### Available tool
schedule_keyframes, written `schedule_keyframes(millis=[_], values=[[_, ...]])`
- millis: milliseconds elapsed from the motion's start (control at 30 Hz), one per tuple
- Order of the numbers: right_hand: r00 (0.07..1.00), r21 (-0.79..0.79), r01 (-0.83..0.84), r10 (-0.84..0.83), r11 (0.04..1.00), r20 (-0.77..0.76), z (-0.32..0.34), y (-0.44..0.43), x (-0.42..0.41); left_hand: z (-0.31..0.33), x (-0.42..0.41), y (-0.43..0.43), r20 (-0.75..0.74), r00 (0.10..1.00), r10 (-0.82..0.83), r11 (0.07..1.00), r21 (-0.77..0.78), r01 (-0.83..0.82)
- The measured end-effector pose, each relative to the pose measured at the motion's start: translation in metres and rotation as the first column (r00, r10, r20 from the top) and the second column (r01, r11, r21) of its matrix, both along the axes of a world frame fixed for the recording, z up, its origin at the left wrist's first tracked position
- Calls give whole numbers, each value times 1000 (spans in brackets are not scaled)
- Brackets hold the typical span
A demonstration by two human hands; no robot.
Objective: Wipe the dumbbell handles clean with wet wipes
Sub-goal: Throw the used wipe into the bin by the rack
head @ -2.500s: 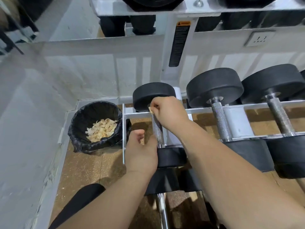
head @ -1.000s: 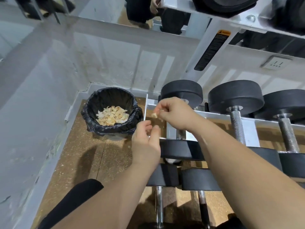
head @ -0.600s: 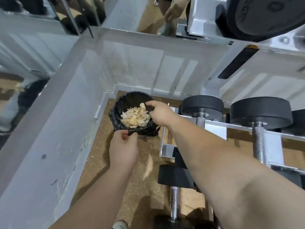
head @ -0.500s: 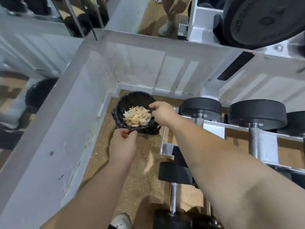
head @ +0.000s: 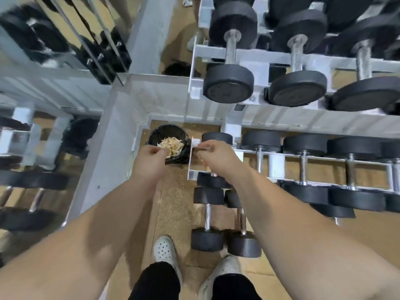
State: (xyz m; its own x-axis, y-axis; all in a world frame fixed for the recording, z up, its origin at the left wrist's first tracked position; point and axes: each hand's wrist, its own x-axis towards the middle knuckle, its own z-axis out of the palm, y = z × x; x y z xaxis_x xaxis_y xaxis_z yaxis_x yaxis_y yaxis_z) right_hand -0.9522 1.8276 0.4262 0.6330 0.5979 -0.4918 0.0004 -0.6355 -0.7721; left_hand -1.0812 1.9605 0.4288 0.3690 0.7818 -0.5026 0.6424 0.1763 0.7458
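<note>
Black dumbbells with steel handles lie along the lower white rack (head: 324, 158). My right hand (head: 216, 158) hovers over the rack's left end and hides the handle of the leftmost dumbbell (head: 216, 137); its fingers are loose and I see no wipe in them. My left hand (head: 149, 163) sits at the near rim of a black-lined bin (head: 171, 131), fingers curled. Whether they grip the liner is unclear. A heap of used, yellowish wipes (head: 171, 145) lies in the bin.
Two small dumbbells (head: 207, 215) (head: 241, 219) lie on the cork floor in front of my shoes (head: 165, 250). An upper rack tier (head: 255, 68) holds bigger dumbbells overhead. A mirrored wall (head: 32, 148) and grey ledge close off the left side.
My right hand left the dumbbell handle, carried the wipe to the bin, and has come back to the rack end without it. The view has risen and pulled back.
</note>
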Motion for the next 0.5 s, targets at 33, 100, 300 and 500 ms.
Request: schedule_keyframes(millis=[33, 100, 300, 500], values=[[1000, 17, 9, -9, 1000, 12, 23, -15, -2, 20, -2, -8, -7, 1000, -19, 1000, 0, 19], [999, 19, 25, -26, 999, 44, 65, -46, -8, 56, -7, -25, -24, 995, -93, 995, 18, 94], [915, -345, 10, 131, 938, 381, 134, -134, -14, 116, 8, -55, -178, 860, -479, 851, 144, 504], [872, -362, 351, -161, 863, 462, 175, -234, -49, 150, 59, -116, -239, 505, -830, 448, 254, 857]])
